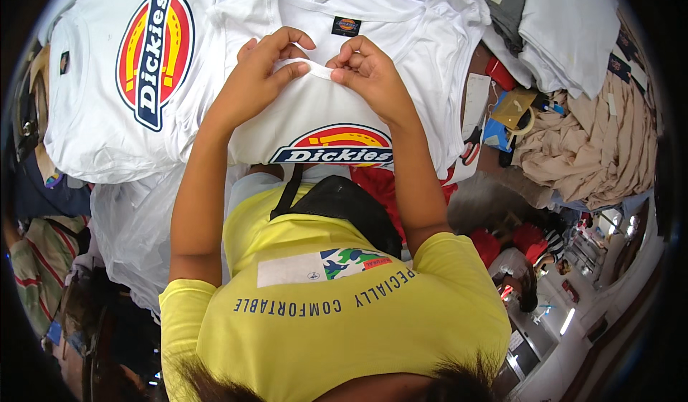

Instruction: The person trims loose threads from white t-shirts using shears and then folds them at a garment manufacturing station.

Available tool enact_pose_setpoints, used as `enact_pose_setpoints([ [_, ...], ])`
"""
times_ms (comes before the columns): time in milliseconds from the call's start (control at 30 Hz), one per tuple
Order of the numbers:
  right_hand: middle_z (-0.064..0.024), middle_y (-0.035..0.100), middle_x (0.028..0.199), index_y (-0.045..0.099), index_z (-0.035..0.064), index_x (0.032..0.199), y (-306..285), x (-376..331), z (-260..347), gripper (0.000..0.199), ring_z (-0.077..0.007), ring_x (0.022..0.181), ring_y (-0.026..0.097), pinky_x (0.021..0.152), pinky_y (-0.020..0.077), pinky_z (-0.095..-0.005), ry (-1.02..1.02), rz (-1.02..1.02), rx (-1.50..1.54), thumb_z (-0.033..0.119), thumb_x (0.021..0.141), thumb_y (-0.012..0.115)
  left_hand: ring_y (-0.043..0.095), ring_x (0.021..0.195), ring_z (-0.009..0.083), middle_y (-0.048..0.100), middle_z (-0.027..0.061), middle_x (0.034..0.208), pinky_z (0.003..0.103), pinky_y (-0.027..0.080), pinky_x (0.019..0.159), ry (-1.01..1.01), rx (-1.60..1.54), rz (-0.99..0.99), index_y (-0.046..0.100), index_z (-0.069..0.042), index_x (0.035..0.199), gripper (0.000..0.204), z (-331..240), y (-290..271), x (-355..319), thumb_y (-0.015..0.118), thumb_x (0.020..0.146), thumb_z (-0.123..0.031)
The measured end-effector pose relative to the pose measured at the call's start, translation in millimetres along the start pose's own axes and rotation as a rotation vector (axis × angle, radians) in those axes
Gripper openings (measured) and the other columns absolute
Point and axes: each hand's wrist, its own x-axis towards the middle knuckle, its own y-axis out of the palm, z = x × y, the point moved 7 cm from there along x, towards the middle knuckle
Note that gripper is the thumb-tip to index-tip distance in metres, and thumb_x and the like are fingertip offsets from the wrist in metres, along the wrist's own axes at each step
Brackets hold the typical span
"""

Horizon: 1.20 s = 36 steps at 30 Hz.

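Note:
A white sleeveless shirt (287, 112) with a red, yellow and navy printed emblem lies in front of me, on a stack of similar white garments. Its neckline edge is lifted between my hands. My left hand (271, 65) pinches that edge between thumb and fingers, a little left of the middle. Close by on the right, my right hand (365, 72) pinches the same band of fabric. A short white stretch of it shows between the two thumbs. Beyond my fingers, a dark neck label (347, 26) shows inside the back of the collar.
Another white shirt (93, 108) with a large emblem lies at the left, above clear plastic (136, 223). At the right are scissors (470, 151), a tape roll (525, 122), beige garments (588, 144) and folded white cloth (570, 26). Other people are in the background.

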Motion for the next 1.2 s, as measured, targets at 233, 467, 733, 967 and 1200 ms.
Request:
enact_pose_setpoints([
  [233, -0.0055, 0.058, 0.083, 0.044, 0.0045, 0.088, 1.4, -6.1, 3.0, 0.020, -0.0105, 0.082, 0.055, 0.077, 0.0445, -0.0240, -0.081, 0.009, -0.005, -0.001, 0.079, 0.061, 0.054, 0.089, 0.0117, 0.055, 0.0036, 0.092, 0.024, 0.040, 0.083, 0.049, -0.072, 0.012, 0.048, -0.002, 0.108, 0.033, -2.1, 3.1, -4.3, 0.060, 0.078, 0.000],
  [467, -0.0046, 0.058, 0.082, 0.045, 0.0045, 0.087, 2.8, -11.9, 7.5, 0.019, -0.0106, 0.082, 0.055, 0.079, 0.0434, -0.0256, -0.171, -0.010, -0.075, 0.001, 0.080, 0.062, 0.053, 0.085, 0.0104, 0.056, 0.0023, 0.083, 0.024, 0.038, 0.083, 0.041, -0.085, 0.042, 0.046, -0.004, 0.109, 0.044, -10.0, 10.5, -5.5, 0.063, 0.069, 0.005],
  [733, -0.0038, 0.057, 0.083, 0.046, 0.0040, 0.088, 3.7, -14.5, 12.0, 0.018, -0.0112, 0.084, 0.055, 0.081, 0.0431, -0.0259, -0.227, -0.017, -0.170, 0.002, 0.080, 0.062, 0.053, 0.085, 0.0109, 0.056, 0.0029, 0.082, 0.025, 0.037, 0.085, 0.077, -0.030, 0.021, 0.046, -0.004, 0.109, 0.045, -14.8, 10.6, -6.4, 0.061, 0.068, 0.007],
  [967, -0.0038, 0.057, 0.082, 0.047, 0.0034, 0.087, 5.9, -19.2, 17.7, 0.017, -0.0105, 0.081, 0.055, 0.079, 0.0437, -0.0251, -0.271, -0.069, -0.265, 0.000, 0.079, 0.061, 0.054, 0.087, 0.0112, 0.056, 0.0029, 0.082, 0.026, 0.037, 0.087, 0.080, -0.046, 0.002, 0.046, -0.005, 0.109, 0.047, -13.6, 12.9, -9.0, 0.061, 0.067, 0.008],
  [1200, -0.0031, 0.057, 0.082, 0.050, 0.0027, 0.086, 7.1, -23.5, 19.2, 0.016, -0.0102, 0.080, 0.054, 0.077, 0.0429, -0.0249, -0.275, -0.102, -0.329, 0.000, 0.076, 0.061, 0.054, 0.090, 0.0112, 0.058, 0.0034, 0.084, 0.027, 0.035, 0.092, 0.042, -0.116, 0.027, 0.042, -0.004, 0.113, 0.049, -17.4, 13.9, -8.2, 0.060, 0.069, 0.007],
])
